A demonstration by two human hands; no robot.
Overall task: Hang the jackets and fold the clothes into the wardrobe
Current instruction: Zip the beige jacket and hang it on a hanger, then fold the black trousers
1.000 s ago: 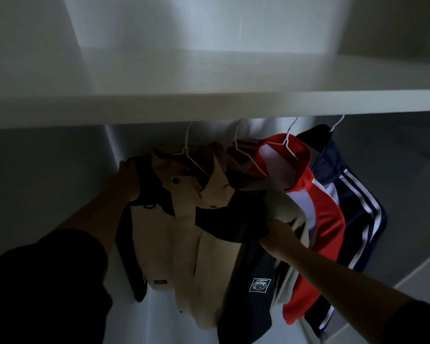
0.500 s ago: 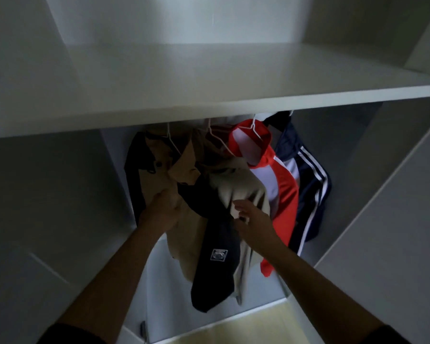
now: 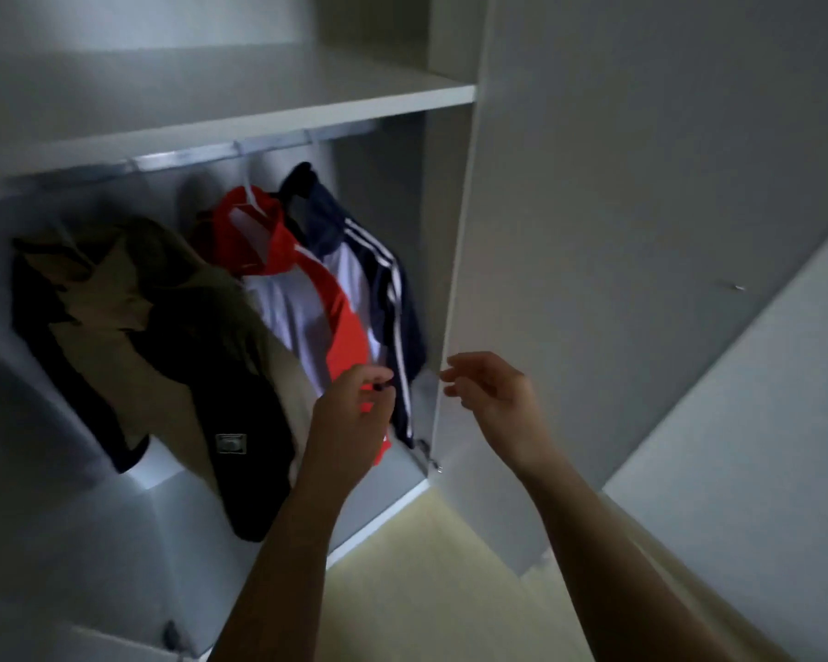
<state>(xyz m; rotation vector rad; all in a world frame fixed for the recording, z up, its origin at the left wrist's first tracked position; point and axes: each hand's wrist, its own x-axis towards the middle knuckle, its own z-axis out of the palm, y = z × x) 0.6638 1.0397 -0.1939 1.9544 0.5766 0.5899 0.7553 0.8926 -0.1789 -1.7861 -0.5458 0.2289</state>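
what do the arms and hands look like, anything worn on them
The left hand and right hand are bare: no gloves, and no ring or watch shows. Both arms are uncovered as far as the picture reaches, with no sleeve in view.

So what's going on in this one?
A person stands at an open wardrobe. The left hand pinches the lower front of the red jacket, which hangs on the rail between a beige jacket and a navy jacket. The right hand hovers open, holding nothing.
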